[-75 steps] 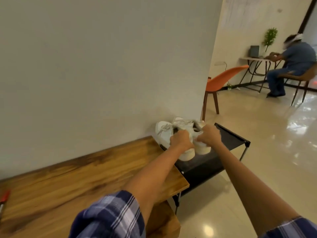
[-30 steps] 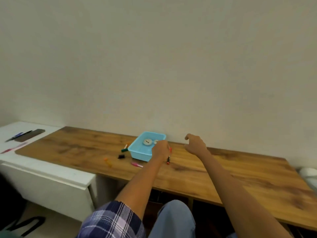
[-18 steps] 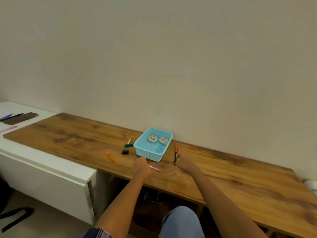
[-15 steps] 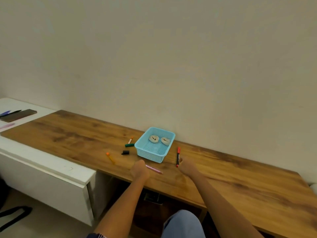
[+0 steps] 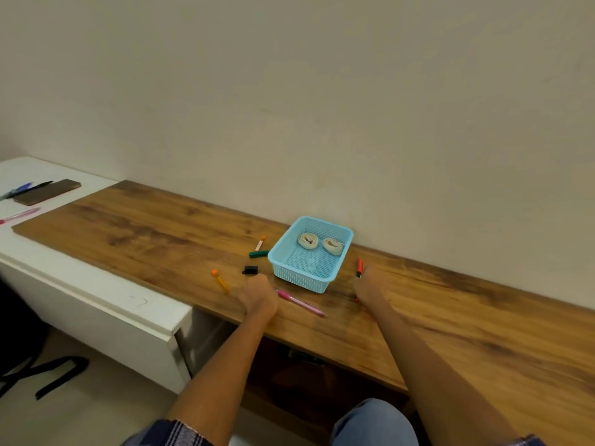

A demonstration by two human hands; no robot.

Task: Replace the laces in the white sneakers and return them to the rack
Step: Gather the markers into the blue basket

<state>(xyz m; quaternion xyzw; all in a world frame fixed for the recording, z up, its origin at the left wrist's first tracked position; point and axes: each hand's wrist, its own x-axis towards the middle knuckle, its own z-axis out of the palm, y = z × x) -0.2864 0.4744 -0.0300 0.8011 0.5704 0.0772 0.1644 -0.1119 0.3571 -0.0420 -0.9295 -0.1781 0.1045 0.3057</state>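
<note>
A light blue basket point(image 5: 331, 278) stands on the wooden table point(image 5: 450, 317) near the wall. Two rolled cream laces point(image 5: 308, 241) point(image 5: 333, 245) lie at its far end. My left hand point(image 5: 260, 296) rests on the table in front of the basket's left corner, fingers loosely curled, holding nothing, right beside a pink pen point(image 5: 302, 304). My right hand point(image 5: 367, 283) rests on the table to the right of the basket, lying over the near end of a red marker point(image 5: 359, 267). The white sneakers and the rack are out of view.
Left of the basket lie a green marker point(image 5: 258, 253), an orange-capped marker point(image 5: 260, 243), an orange pen point(image 5: 220, 281) and a black cap point(image 5: 250, 269). A white counter point(image 5: 80, 284) adjoins the table on the left, with a dark flat case point(image 5: 48, 192) and pens on it.
Earlier both hands held the white sneakers at the black rack. The view swung left to the table; both hands then drew back from the basket toward the table's near edge.
</note>
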